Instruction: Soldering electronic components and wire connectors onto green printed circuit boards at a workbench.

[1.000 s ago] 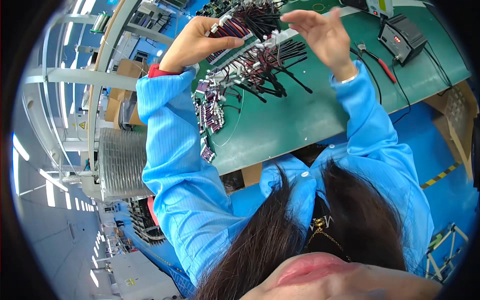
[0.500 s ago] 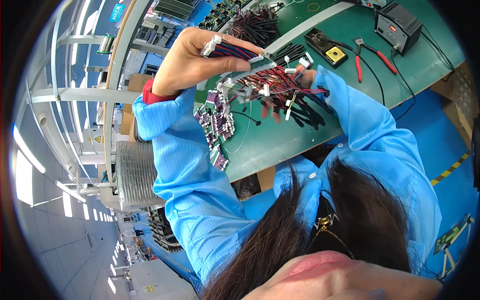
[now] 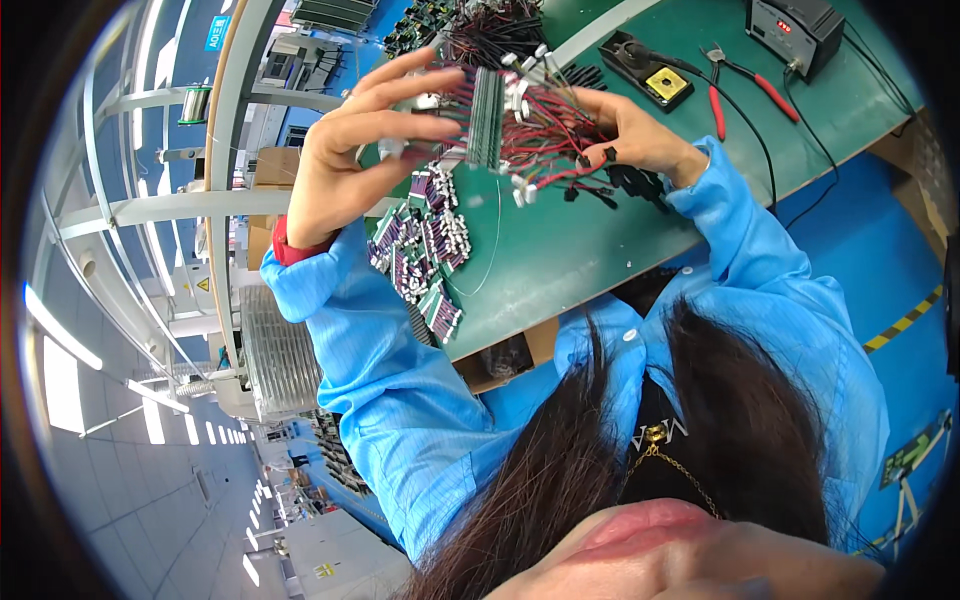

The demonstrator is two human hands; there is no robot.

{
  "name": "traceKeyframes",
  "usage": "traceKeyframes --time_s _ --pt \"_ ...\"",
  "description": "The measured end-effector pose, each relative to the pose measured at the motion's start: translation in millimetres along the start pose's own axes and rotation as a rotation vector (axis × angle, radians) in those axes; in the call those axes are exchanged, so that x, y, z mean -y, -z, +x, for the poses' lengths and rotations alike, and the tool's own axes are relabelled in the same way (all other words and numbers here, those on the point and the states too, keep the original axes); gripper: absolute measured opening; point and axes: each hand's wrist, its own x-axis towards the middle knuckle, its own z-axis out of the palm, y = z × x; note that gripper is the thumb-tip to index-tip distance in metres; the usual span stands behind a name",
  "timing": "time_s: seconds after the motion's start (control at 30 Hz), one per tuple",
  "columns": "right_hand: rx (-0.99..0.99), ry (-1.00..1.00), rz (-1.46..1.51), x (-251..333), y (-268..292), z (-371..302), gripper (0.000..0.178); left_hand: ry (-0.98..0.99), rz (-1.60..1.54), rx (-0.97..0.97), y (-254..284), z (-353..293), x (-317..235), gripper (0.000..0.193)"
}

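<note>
A bundle of red and black wires [image 3: 545,135] with white connectors is raised above the green bench. My right hand [image 3: 645,135] is closed around its right side, with black wire ends hanging below the palm. Across the bundle stands a stack of narrow green circuit-board strips [image 3: 486,118], edges toward me. My left hand [image 3: 350,150] is at the left side of the strips, fingers stretched and spread among the wires there. White connectors show between those fingers, slightly blurred. Below lies a pile of small boards with purple wires and white connectors [image 3: 430,235].
Behind the bundle lies a heap of black and red cables [image 3: 490,35]. Farther right are a soldering iron stand with a yellow sponge [image 3: 668,85], red-handled pliers [image 3: 718,95] and a black soldering station [image 3: 795,35] with trailing cords. A metal frame post [image 3: 228,130] rises at left.
The board strips have turned from lying nearly level to standing upright. My left fingers have spread from their pinch on the wires. My right hand has come up into clearer view around the bundle.
</note>
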Motion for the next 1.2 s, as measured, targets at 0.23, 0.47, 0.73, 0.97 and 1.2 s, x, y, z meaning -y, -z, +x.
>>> traceKeyframes --time_s 0.23,0.47,0.73,0.97,1.2 --pt "-0.255 0.157 -0.252 18 -6 -3 0.081 0.382 -0.391 -0.709 -18 7 -2 0.040" --pt "-0.298 0.139 -0.362 5 -6 -3 0.083 0.622 -0.136 -0.627 -33 29 29 0.035" --pt "-0.272 0.206 -0.301 -22 4 10 0.082 0.556 0.294 -0.590 -30 47 32 0.029" --pt "-0.425 0.188 -0.131 -21 8 9 0.060 0.589 0.540 -0.553 -1 39 26 0.030" --pt "-0.602 0.682 -0.723 17 -48 40 0.041 0.642 0.541 -0.597 5 32 17 0.029"
